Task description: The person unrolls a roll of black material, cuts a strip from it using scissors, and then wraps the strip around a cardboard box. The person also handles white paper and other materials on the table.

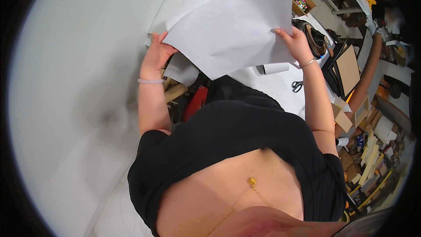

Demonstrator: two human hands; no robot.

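A large white sheet of paper (232, 26) is held up in front of me, slightly bowed, with one corner pointing down toward my body. My left hand (158, 55) grips its left corner, the fingers partly hidden at the edge. On the right side, my right hand (299, 46) pinches the sheet with the thumb on top and the fingers behind it. Below that hand, a pair of dark scissors (297, 86) lies on the white table (287, 98). A curled white piece with a dark end (276, 68) rests just under the paper.
A pale wall (74, 83) stands close on my left. Beyond my right hand are a black rounded object (318, 41) and a tan board (347, 70) among black panels. A small box of colourful bits (302, 3) sits at the back. Wood scraps (370, 162) crowd the far right.
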